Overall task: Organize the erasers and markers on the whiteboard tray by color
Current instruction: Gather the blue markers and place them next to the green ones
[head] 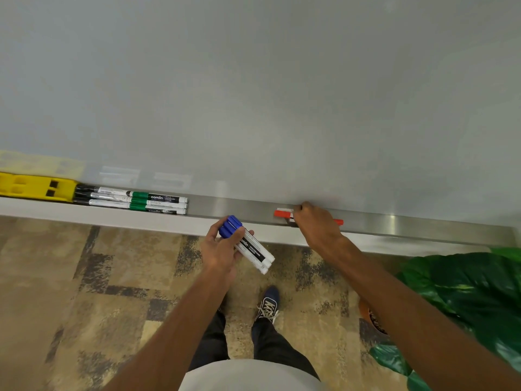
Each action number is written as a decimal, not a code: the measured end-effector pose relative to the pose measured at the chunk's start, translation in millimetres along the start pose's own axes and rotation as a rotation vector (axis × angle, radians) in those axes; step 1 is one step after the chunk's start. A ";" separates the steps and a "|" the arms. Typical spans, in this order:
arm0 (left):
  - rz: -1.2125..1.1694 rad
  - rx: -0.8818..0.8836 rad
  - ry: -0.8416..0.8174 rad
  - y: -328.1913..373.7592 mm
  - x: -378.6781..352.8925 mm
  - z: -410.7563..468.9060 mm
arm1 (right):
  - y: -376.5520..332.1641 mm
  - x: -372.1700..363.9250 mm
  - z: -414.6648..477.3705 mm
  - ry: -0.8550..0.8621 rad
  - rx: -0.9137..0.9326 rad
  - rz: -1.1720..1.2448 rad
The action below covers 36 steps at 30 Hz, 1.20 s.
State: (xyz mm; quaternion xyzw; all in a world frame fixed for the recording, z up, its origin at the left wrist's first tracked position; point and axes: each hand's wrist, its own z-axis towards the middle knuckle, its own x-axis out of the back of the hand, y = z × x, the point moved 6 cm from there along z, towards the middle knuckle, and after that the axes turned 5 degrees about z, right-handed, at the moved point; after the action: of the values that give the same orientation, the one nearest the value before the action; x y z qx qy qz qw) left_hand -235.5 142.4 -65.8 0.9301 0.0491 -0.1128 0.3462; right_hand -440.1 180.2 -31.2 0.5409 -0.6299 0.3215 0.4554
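Observation:
My left hand point(222, 249) is closed around a bundle of blue-capped markers point(248, 244), held in front of the metal whiteboard tray point(225, 208). Over the tray to the right, my right hand point(317, 224) is closed on red-capped markers point(283, 213); a red cap shows left of the fist and another red tip point(338, 222) pokes out on its right. Their exact number is hidden by the hand. On the tray's left part lie three green-capped markers point(158, 203) side by side. Left of them are black-capped markers point(93, 195), then a yellow eraser point(36, 187).
The whiteboard point(253, 94) fills the upper view. A green leafy plant point(462, 300) in an orange pot stands at the right, close to my right arm. Patterned carpet and my shoe point(269, 303) are below. The tray stretch between the green and red markers holds nothing.

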 end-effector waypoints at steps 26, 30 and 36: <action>-0.116 -0.193 0.216 42.2 22.7 14.5 | -101.4 -23.2 -24.9 -0.082 -0.511 2.280; -0.161 -0.205 0.274 50.5 34.5 18.8 | -116.8 -13.2 -18.5 0.035 -0.535 2.298; -0.046 -0.252 0.240 66.8 43.8 28.0 | -121.1 -0.8 -2.3 0.121 -0.542 2.198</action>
State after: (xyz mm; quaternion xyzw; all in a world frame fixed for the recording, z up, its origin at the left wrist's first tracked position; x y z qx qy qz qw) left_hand -186.7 74.2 -54.8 0.8847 0.1251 -0.0021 0.4490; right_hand -321.7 157.3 -41.7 -0.4382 -0.7895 0.4258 0.0582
